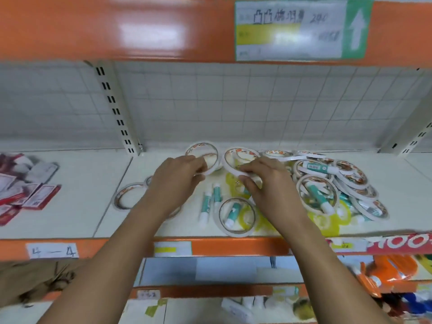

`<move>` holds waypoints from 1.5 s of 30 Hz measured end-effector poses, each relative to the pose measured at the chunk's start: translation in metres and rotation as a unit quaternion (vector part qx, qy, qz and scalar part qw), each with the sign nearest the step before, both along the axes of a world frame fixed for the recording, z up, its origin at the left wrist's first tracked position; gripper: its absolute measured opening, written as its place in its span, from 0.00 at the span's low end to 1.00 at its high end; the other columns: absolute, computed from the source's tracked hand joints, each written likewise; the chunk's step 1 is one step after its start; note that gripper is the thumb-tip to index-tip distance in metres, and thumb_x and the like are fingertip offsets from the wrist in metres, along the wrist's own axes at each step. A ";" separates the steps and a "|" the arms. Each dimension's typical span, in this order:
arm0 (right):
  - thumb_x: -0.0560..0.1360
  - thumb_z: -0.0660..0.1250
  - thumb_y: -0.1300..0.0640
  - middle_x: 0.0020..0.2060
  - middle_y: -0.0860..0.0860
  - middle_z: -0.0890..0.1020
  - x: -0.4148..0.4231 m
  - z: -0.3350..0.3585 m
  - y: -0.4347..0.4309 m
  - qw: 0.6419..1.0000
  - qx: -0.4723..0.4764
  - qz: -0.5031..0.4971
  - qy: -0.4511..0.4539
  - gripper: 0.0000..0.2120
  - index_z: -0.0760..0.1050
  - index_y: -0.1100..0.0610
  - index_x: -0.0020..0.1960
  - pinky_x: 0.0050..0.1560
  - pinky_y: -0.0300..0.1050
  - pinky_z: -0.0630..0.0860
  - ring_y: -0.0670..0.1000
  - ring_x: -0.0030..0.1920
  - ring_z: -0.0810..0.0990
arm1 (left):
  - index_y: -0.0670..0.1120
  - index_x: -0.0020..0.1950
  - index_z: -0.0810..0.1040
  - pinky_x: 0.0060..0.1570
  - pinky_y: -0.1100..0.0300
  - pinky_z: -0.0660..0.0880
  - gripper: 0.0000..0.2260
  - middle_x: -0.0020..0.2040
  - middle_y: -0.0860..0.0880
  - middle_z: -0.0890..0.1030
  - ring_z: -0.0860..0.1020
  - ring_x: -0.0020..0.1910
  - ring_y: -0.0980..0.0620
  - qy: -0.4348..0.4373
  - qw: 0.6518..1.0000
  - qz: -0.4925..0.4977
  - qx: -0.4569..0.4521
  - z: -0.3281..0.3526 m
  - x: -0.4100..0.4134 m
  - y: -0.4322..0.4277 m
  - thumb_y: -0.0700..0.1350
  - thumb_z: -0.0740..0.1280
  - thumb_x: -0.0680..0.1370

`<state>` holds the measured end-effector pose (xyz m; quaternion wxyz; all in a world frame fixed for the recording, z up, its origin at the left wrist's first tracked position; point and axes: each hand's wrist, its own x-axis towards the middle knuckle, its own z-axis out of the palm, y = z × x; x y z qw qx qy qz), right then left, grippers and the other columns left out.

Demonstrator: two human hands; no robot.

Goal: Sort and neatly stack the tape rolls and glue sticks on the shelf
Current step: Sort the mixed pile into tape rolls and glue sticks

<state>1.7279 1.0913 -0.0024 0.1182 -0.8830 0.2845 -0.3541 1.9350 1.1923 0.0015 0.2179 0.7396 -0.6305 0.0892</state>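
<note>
Barely started: left grip [177, 181] and right grip [268, 183] each pinch a tape roll [202, 144]; glue sticks [206, 204] and rolls [353, 177] lie jumbled

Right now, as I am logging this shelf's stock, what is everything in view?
tape rolls: over a dozen, exact count unclear, white with orange print, mostly heaped at shelf right, a few left of the hands
glue sticks: several, teal and white, among and inside the rolls
yellow rings: a few, under the heap, too blurred to name
packets: several, red and white, shelf left
shelf: one, white deck, orange front edge
shelf label: one, white with green arrow, on the upper beam
left hand: grips one tape roll at the back
right hand: grips another beside it
</note>
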 end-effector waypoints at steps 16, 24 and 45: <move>0.75 0.69 0.55 0.67 0.53 0.72 0.147 -0.065 0.063 0.972 0.129 0.141 0.135 0.20 0.75 0.53 0.67 0.67 0.50 0.68 0.56 0.68 0.67 | 0.51 0.59 0.78 0.48 0.53 0.75 0.12 0.62 0.53 0.75 0.76 0.57 0.47 0.060 0.984 0.140 0.093 -0.044 0.069 0.105 0.49 0.69 0.76; 0.80 0.62 0.57 0.65 0.54 0.76 0.180 -0.074 0.056 0.976 0.117 0.115 0.143 0.18 0.72 0.55 0.69 0.64 0.53 0.71 0.59 0.66 0.71 | 0.53 0.65 0.76 0.56 0.49 0.75 0.16 0.67 0.50 0.73 0.72 0.65 0.46 0.098 0.980 0.154 0.072 -0.053 0.086 0.092 0.48 0.68 0.77; 0.77 0.67 0.57 0.54 0.53 0.81 0.094 -0.030 0.044 0.992 0.091 0.060 0.056 0.12 0.79 0.56 0.60 0.57 0.48 0.75 0.54 0.55 0.79 | 0.49 0.60 0.78 0.50 0.50 0.76 0.12 0.59 0.50 0.76 0.76 0.58 0.46 0.058 0.994 0.080 0.035 -0.025 0.032 0.046 0.50 0.65 0.78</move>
